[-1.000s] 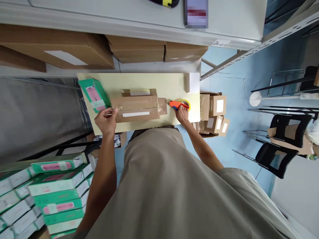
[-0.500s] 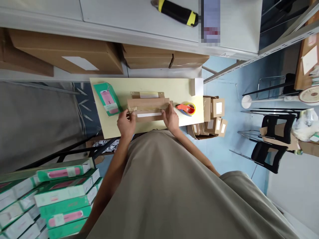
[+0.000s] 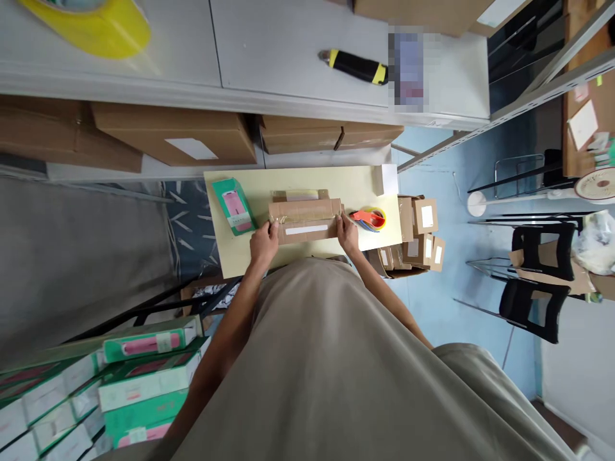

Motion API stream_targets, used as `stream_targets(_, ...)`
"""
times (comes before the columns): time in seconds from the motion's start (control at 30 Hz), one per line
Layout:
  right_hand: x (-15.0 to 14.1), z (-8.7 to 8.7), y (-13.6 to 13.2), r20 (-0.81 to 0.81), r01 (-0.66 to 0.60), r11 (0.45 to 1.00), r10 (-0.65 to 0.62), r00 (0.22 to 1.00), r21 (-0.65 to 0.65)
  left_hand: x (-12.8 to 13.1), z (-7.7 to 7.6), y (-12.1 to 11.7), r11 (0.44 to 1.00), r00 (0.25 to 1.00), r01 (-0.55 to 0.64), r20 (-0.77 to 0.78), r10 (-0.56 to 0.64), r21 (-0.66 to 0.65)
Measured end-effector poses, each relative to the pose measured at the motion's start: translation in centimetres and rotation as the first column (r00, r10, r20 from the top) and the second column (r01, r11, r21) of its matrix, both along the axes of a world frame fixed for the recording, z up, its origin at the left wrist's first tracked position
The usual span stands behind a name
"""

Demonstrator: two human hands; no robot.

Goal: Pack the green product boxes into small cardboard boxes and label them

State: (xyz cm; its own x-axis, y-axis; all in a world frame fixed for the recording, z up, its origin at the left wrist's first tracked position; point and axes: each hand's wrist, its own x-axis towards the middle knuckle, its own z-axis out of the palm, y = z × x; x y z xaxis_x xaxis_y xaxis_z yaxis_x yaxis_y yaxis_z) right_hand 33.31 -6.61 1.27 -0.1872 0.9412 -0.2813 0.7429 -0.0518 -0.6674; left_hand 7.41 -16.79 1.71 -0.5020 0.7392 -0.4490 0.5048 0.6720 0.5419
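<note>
A long brown cardboard box (image 3: 304, 219) with a white label and clear tape lies on a small pale yellow table (image 3: 355, 182). My left hand (image 3: 264, 241) grips its left end with curled fingers. At the box's right end, my right hand (image 3: 346, 232) is closed on it. Behind this box lies a second flat brown box (image 3: 300, 194). A red tape dispenser with a yellow roll (image 3: 369, 218) rests just right of my right hand. A green and pink product box (image 3: 232, 205) lies on the table's left part.
Grey shelving with large cardboard boxes (image 3: 173, 131) stands behind the table; a black and yellow utility knife (image 3: 354, 66) and a yellow tape roll (image 3: 93, 22) lie on top. Small labelled boxes (image 3: 419, 232) sit right of the table, stacked green boxes (image 3: 139, 378) at lower left, black chairs (image 3: 541, 282) right.
My right hand let go of the tape dispenser and moved left to the box's right end. My left hand shifted onto the box's left end. The view tilted upward.
</note>
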Motion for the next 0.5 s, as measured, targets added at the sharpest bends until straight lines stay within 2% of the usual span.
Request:
stream_targets(0.13, 0.7, 2.9, 0.1, -0.145, -0.013, 0.977, 0.044, 0.988, 0.212, -1.7, 0.1, -1.2, 0.989, 0.995, 0.001, 0.100, -0.016, 0.146)
stream_targets(0.2, 1.5, 3.7, 0.1, -0.162, -0.004, 0.966, 0.048, 0.986, 0.258, -2.3, 0.0, -1.7, 0.968, 0.990, 0.004, 0.136, -0.039, 0.250)
stream_targets(0.27, 2.4, 3.6, 0.0, -0.162, -0.037, 0.978, 0.071, 0.984, 0.205, -2.4, -0.5, -2.2, 0.948, 0.987, -0.018, 0.158, -0.034, 0.318)
stream_targets(0.33, 3.3, 2.7, -0.2, -0.173, -0.079, 0.994, 0.091, 0.981, 0.078, -2.1, -1.5, -2.6, 0.947, 0.981, -0.076, 0.194, 0.014, 0.313)
stream_targets(0.43, 4.4, 0.5, -0.3, -0.190, -0.107, 0.983, 0.078, 0.979, -0.147, -0.9, -3.4, -3.4, 0.955, 0.924, -0.231, 0.350, 0.157, 0.183)
stream_targets(0.5, 5.0, -0.9, 0.0, -0.194, -0.105, 0.967, 0.059, 0.979, -0.234, -0.3, -4.6, -3.9, 0.946, 0.865, -0.310, 0.442, 0.237, 0.099)
